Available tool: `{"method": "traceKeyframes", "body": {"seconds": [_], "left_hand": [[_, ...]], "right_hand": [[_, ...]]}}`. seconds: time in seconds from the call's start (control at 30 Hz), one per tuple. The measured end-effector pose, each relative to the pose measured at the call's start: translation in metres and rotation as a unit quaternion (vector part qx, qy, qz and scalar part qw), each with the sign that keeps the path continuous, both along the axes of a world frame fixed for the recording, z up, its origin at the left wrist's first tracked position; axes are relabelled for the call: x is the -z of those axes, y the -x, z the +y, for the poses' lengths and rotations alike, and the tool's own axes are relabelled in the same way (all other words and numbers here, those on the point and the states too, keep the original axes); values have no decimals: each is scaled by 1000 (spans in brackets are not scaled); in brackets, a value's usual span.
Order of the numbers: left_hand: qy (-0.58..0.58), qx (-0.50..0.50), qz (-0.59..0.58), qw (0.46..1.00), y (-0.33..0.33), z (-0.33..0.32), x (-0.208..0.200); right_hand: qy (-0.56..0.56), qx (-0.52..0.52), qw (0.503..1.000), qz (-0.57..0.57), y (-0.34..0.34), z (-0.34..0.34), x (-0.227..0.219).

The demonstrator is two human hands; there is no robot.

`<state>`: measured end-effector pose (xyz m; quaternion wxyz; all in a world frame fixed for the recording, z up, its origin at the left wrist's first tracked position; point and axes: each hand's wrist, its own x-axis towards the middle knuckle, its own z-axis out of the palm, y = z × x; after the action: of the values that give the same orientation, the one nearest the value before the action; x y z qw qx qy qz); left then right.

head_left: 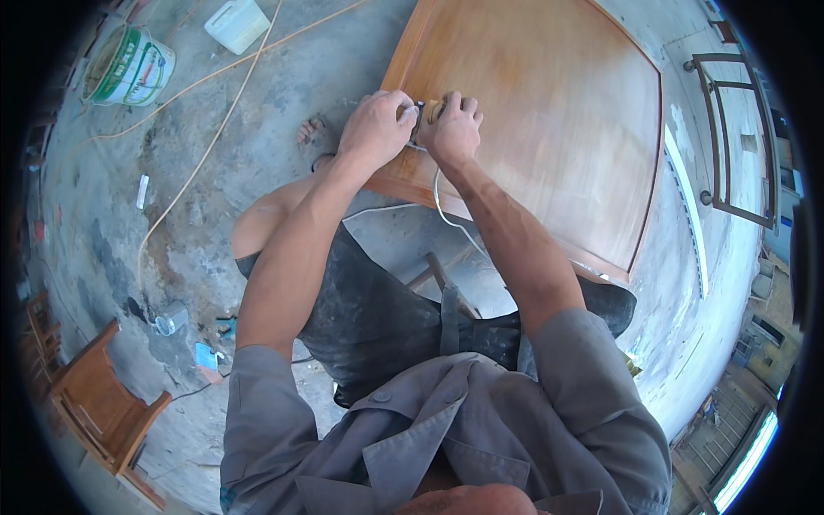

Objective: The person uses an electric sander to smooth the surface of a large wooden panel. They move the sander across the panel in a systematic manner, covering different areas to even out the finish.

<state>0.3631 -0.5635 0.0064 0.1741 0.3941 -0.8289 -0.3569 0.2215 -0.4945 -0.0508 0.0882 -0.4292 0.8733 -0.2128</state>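
Note:
A broad reddish-brown wooden panel (549, 103) with a raised frame border lies in front of me. Over its left border my two hands come close together. My left hand (378, 129) is closed, its thumb and fingers pinched at a small dark piece between the hands. My right hand (452, 133) curls its fingers round what looks like a small corded tool, mostly covered by the hand. A white cord (439, 202) runs from beneath my right hand and drops off the panel's near edge. The tool's exact kind is hidden.
A white-and-green bucket (142, 69) and a pale plastic jug (237, 26) stand far left. Thin hoses (210, 154) cross the concrete floor. A wooden chair (103, 395) is at lower left, a clear cup (172, 319) near it. A dark metal frame (721, 137) on casters stands right.

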Motion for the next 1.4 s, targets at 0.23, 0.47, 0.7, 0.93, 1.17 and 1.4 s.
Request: {"method": "traceKeyframes", "body": {"seconds": [0.23, 0.47, 0.7, 0.93, 1.17, 1.4], "left_hand": [[-2, 3, -8, 1000, -1, 6, -12], [-18, -57, 9, 998, -5, -2, -28], [-35, -106, 32, 993, -19, -26, -34], [-46, -118, 26, 992, -22, -27, -34], [-46, -124, 20, 991, -25, -27, -34], [-22, -126, 45, 991, -25, -26, -29]], "right_hand": [[-4, 0, 1000, -10, -42, 49, 4], [8, -7, 1000, 5, -33, 36, 2], [-19, 23, 1000, -8, -2, -24, 1], [-37, 22, 999, -33, -26, -36, -4], [-33, 20, 999, -24, -44, -21, 0], [-22, 18, 999, -25, -67, -1, -1]]}}
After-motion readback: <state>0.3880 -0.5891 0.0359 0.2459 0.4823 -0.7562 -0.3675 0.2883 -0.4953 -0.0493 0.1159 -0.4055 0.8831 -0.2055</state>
